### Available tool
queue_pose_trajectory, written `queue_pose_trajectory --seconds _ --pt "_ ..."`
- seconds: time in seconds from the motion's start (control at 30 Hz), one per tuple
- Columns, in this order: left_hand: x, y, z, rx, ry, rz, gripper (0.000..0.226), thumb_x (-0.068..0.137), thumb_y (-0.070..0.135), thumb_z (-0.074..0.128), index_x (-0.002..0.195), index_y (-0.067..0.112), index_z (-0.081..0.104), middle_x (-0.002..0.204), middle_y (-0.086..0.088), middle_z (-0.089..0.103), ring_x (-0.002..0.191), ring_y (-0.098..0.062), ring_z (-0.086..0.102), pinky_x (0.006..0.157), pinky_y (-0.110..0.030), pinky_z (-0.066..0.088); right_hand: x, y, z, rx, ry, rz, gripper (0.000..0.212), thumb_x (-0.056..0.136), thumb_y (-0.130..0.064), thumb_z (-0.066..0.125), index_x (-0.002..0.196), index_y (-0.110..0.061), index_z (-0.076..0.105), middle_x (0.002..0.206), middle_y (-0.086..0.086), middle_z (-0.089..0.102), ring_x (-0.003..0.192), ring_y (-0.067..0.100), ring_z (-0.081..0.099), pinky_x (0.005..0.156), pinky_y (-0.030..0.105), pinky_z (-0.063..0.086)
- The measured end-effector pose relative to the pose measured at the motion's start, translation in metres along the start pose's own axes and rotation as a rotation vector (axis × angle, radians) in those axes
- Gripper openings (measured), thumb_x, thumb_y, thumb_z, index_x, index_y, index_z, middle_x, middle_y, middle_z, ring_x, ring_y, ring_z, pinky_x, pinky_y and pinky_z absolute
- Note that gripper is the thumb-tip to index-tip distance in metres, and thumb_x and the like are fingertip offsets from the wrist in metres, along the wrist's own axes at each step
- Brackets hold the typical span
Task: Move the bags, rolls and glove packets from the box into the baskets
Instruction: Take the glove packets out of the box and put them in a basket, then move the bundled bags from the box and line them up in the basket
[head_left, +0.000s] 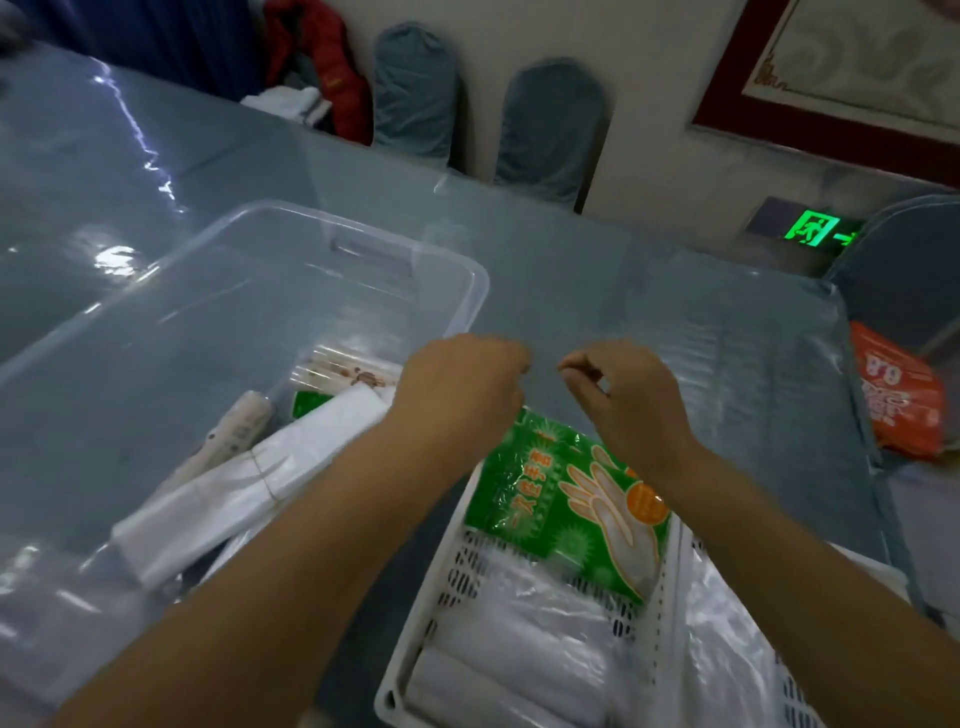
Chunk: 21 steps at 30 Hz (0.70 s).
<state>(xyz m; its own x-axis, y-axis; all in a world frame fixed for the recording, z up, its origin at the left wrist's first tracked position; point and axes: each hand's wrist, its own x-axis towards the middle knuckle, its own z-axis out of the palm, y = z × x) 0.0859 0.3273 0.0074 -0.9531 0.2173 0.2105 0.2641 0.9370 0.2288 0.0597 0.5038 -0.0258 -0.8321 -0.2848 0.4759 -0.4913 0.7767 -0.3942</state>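
My hands, left (462, 384) and right (618, 395), hover curled and apparently empty beyond the glove packet (566, 499), which leans on the basket (415, 649) rim and may slide out.

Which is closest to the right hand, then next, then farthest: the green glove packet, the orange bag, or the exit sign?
From the right hand:
1. Green glove packet, just below it, in the basket.
2. Orange bag, off the table's right edge.
3. Exit sign, on the far wall.
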Motion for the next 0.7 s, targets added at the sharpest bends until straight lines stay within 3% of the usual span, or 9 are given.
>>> queue_pose_trajectory --seconds 0.13,0.27,0.37,0.57,0.7 --pt "-0.024 -0.086 -0.043 0.046 0.003 -0.059 0.026 0.086 0.031 0.057 0.112 0.030 0.057 0.108 0.003 0.066 0.099 -0.023 0.060 0.080 -0.031 0.043 0.033 -0.074 0.017 0.094 -0.010 -0.091 0.004 0.081 -0.012 0.066 0.082 -0.011 0.070 0.077 0.004 0.069 0.073 0.023 0.060 0.069 0.034 0.045" --pt "-0.053 -0.185 -0.059 0.125 -0.120 -0.222 0.027 0.085 0.029 0.057 0.112 0.032 0.057 0.112 0.003 0.065 0.103 -0.023 0.058 0.084 -0.031 0.044 0.063 -0.143 0.060 0.120 -0.202 -0.179 0.006 0.083 -0.013 0.062 0.081 -0.013 0.068 0.079 0.003 0.069 0.074 0.023 0.059 0.074 0.038 0.046" --pt "-0.073 -0.245 -0.061 0.182 -0.216 -0.242 0.030 0.086 0.030 0.055 0.116 0.031 0.056 0.112 0.003 0.065 0.103 -0.022 0.058 0.083 -0.030 0.045 0.083 -0.187 0.112 0.019 -0.436 -0.213 0.011 0.085 -0.018 0.058 0.087 -0.017 0.069 0.087 0.003 0.070 0.081 0.024 0.060 0.078 0.035 0.045" --pt "-0.095 -0.311 -0.064 0.237 -0.306 -0.106 0.033 0.086 0.034 0.054 0.119 0.034 0.054 0.114 0.010 0.063 0.106 -0.017 0.057 0.081 -0.031 0.049 0.089 -0.237 0.218 -0.357 -1.117 -0.237 0.039 0.087 -0.026 0.059 0.125 -0.020 0.054 0.124 0.005 0.059 0.109 0.027 0.055 0.088 0.035 0.043" --pt "-0.101 -0.321 -0.063 0.170 -0.258 -0.042 0.031 0.085 0.033 0.053 0.116 0.037 0.056 0.108 0.010 0.066 0.100 -0.019 0.059 0.078 -0.035 0.051 0.081 -0.242 0.259 -0.379 -1.387 -0.022 0.052 0.085 -0.034 0.063 0.131 -0.024 0.041 0.124 0.003 0.054 0.106 0.026 0.052 0.093 0.037 0.039"
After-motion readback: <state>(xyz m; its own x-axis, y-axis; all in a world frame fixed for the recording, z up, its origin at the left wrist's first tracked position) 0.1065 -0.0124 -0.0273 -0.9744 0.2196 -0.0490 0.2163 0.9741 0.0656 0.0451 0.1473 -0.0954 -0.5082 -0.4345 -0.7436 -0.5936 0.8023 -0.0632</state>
